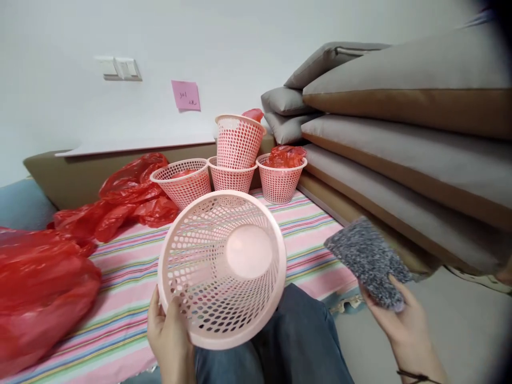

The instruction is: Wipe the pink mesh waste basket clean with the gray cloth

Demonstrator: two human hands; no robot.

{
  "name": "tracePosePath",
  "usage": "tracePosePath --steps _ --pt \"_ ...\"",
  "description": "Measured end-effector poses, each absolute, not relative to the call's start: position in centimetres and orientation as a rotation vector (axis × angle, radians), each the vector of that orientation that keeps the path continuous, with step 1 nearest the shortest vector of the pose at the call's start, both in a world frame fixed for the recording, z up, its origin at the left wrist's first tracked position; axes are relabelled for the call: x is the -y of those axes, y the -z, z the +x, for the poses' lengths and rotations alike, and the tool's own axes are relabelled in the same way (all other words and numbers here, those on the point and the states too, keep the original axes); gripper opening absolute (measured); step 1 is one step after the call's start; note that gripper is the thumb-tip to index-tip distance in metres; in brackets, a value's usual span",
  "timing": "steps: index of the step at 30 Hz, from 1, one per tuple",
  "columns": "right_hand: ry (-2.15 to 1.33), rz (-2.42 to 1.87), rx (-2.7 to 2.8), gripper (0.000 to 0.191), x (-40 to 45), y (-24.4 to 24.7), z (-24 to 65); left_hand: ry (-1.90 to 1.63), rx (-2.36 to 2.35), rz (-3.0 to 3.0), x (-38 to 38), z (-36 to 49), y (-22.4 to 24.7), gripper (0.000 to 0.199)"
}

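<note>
A pink perforated plastic wastebasket (248, 250) is tilted above my lap, its mouth facing me and its inside bare. My left hand (170, 330) grips its rim at the lower left, with the thumb inside. Off to the right, apart from the basket, my right hand (400, 320) is closed around the lower part of a grey fuzzy cleaning cloth (368, 258). The cloth looks folded flat and sticks up from the fingers.
Pink baskets (184, 184) with red plastic bags stand against the wall, one stacked in another. Crumpled red bags (44, 298) lie at left on the striped cloth (120, 298). Grey-brown cushions (412, 144) are piled at right. A pink note (186, 96) hangs above.
</note>
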State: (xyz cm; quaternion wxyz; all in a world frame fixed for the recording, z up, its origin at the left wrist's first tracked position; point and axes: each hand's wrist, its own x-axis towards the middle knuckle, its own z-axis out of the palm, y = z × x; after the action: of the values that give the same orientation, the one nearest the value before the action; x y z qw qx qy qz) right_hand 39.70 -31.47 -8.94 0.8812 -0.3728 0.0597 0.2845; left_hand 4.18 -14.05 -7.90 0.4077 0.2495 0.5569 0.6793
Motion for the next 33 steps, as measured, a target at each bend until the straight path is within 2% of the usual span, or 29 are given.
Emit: tracePosePath --steps 4,13,22,29,33 --pt "-0.684 -0.8 -0.211 0.041 30.9 11.6 37.8 -1.568 -1.408 0.436 13.8 2.0 9.4 0.046" --pt "-0.691 -0.749 -0.032 0.037 31.5 13.0 37.6 -1.417 -1.337 0.257 13.2 1.4 12.7 0.028" --pt "-0.595 -0.827 -0.049 0.037 33.5 11.8 38.1 -1.248 -1.196 0.373 11.9 7.1 12.0 0.036" --pt "-0.602 -0.824 0.011 0.036 32.4 10.9 36.4 -0.86 -0.979 0.593 10.9 11.0 12.1 0.034" --pt "-0.691 -0.846 -0.041 0.036 31.0 10.5 33.9 -0.799 -0.973 0.753 10.9 13.4 13.3 0.048"
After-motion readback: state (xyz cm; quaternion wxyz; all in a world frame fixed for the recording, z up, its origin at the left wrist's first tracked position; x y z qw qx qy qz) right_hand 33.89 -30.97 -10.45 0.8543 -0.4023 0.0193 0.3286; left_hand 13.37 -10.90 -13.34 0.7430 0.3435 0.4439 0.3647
